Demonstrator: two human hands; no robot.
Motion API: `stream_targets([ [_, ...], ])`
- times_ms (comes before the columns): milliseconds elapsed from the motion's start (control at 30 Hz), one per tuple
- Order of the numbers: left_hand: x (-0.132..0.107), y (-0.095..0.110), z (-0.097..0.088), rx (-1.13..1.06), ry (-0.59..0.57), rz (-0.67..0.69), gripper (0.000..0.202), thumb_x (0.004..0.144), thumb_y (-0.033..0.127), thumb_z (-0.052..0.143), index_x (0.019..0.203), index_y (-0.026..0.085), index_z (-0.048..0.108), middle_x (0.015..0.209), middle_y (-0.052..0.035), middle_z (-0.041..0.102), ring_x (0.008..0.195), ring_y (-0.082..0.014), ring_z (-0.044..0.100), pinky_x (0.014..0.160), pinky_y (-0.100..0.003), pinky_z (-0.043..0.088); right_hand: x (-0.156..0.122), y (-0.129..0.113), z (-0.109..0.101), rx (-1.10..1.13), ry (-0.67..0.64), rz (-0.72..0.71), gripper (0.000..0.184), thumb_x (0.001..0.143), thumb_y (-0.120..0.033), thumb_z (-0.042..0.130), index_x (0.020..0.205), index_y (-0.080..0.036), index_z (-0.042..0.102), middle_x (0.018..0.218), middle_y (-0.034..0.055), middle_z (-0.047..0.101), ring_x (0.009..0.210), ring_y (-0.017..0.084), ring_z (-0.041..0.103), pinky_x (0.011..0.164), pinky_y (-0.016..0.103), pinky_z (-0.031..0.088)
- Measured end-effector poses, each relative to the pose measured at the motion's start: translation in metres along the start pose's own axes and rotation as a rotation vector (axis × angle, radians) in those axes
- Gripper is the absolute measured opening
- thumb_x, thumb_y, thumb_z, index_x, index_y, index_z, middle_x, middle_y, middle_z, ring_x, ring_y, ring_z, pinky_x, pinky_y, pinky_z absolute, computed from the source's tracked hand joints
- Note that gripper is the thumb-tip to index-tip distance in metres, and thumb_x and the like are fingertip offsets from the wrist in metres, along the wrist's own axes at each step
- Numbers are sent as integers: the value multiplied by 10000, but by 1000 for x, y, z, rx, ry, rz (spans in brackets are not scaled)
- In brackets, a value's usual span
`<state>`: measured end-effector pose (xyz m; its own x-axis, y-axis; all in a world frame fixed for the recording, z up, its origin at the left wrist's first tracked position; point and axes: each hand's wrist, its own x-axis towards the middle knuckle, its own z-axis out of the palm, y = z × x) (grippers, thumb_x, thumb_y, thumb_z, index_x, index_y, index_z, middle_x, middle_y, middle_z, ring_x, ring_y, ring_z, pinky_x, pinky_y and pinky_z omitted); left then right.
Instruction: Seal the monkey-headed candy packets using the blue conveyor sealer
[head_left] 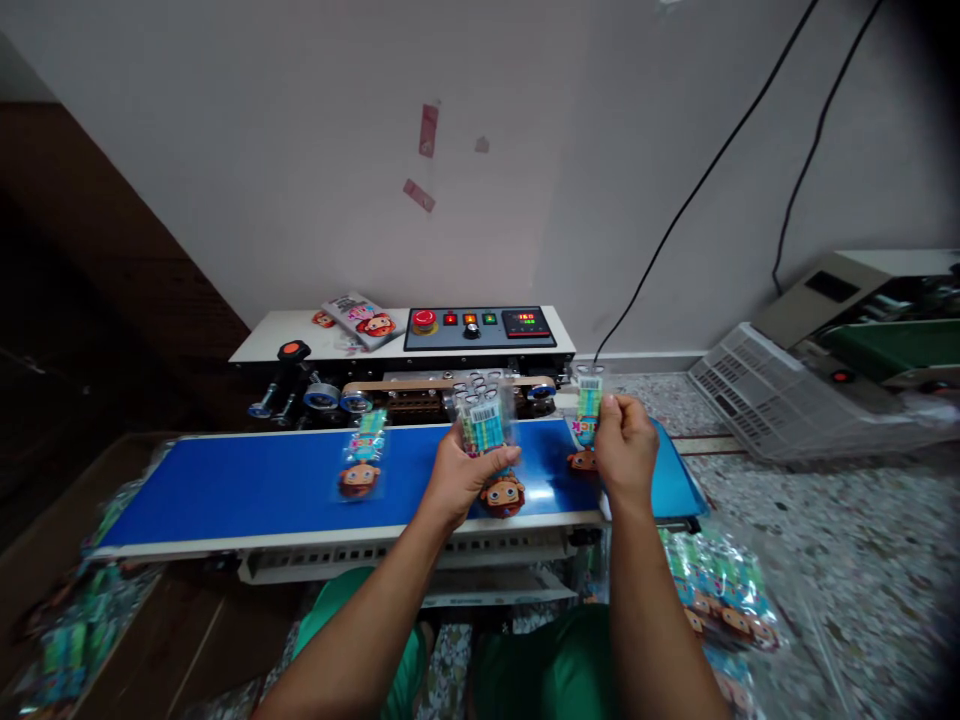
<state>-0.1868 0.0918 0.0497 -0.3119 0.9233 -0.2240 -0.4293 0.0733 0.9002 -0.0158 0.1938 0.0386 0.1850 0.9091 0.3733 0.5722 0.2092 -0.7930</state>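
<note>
As right fingers (612, 414) grip it, the packet (588, 410) points lengthwise away, barcode (590, 383) farthest.

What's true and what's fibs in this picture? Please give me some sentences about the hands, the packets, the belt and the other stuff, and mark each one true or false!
1. The left hand holds a bundle of packets. True.
2. The belt is red. False: it is blue.
3. A loose packet lies on the belt, with neither hand touching it. True.
4. The right hand holds nothing. False: it holds a packet by its edge.
5. A round red button is on the control panel. True.
6. The white crate sits on the belt. False: it is on the floor.
</note>
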Motion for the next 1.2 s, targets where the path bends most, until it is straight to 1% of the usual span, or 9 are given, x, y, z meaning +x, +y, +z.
stream_targets([
  [100, 0, 2, 0, -18, 17, 3, 466, 507, 272, 834, 892, 146, 605, 737, -31, 698, 659, -203, 679, 637, -326, 539, 6, 20, 0, -317, -54, 24, 325, 898, -357, 371, 913, -138, 611, 703, 61, 592, 601, 160, 477, 579, 274, 272],
  [200, 1, 2, 1, -20, 14, 19, 435, 517, 283, 827, 869, 141, 615, 725, -41, 702, 672, -221, 684, 622, -327, 539, 7, 27, 7, -495, -103, 65, 330, 910, -332, 357, 953, -131, 615, 693, 76, 600, 570, 156, 466, 553, 279, 210],
  [433, 0, -1, 2, -24, 0, 12, 377, 552, 269, 812, 847, 153, 609, 713, -28, 704, 686, -235, 690, 621, -336, 543, 0, 11, 26, -552, -272, 29, 351, 925, -348, 343, 969, -141, 623, 736, 102, 639, 652, 187, 551, 570, 276, 265],
  [500, 0, -1, 2, -28, -8, 13, 393, 566, 265, 805, 887, 154, 606, 737, -31, 706, 684, -234, 690, 623, -343, 545, -6, 1, 26, -428, -276, -37, 357, 924, -369, 351, 968, -150, 629, 813, 110, 656, 729, 197, 570, 615, 277, 320],
  [567, 1, -2, 2, -28, -7, 39, 428, 571, 252, 803, 940, 154, 608, 791, -39, 713, 696, -219, 686, 657, -339, 544, -13, -11, 24, -151, -303, -76, 377, 914, -427, 365, 985, -168, 630, 882, 94, 667, 784, 191, 578, 663, 276, 374],
  [667, 3, -2, 1, -33, -3, 96, 462, 567, 224, 804, 987, 155, 625, 896, -51, 719, 777, -193, 673, 756, -313, 522, -24, -31, 22, 376, -521, -44, 398, 869, -497, 433, 1019, -190, 637, 895, 48, 682, 768, 163, 594, 679, 263, 436],
  [733, 3, -3, 0, -30, -2, 115, 434, 576, 224, 798, 976, 150, 646, 916, -53, 719, 802, -185, 663, 780, -296, 508, -31, -41, 22, 576, -584, -23, 355, 831, -475, 516, 991, -194, 662, 882, 28, 689, 763, 154, 601, 682, 257, 455],
  [933, 3, -3, 2, -33, -10, 110, 349, 619, 255, 771, 937, 138, 686, 918, -68, 721, 792, -188, 656, 794, -318, 499, -42, -49, 28, 627, -343, -23, 235, 818, -377, 561, 868, -184, 685, 817, 7, 674, 762, 140, 580, 701, 250, 444],
  [1200, 2, -5, 2, -65, 0, 130, 322, 646, 237, 750, 948, 143, 690, 910, -67, 726, 810, -191, 661, 821, -332, 486, -43, -43, 36, 801, -275, 94, 185, 722, -348, 680, 745, -173, 623, 675, -36, 590, 646, 96, 502, 638, 223, 399],
])
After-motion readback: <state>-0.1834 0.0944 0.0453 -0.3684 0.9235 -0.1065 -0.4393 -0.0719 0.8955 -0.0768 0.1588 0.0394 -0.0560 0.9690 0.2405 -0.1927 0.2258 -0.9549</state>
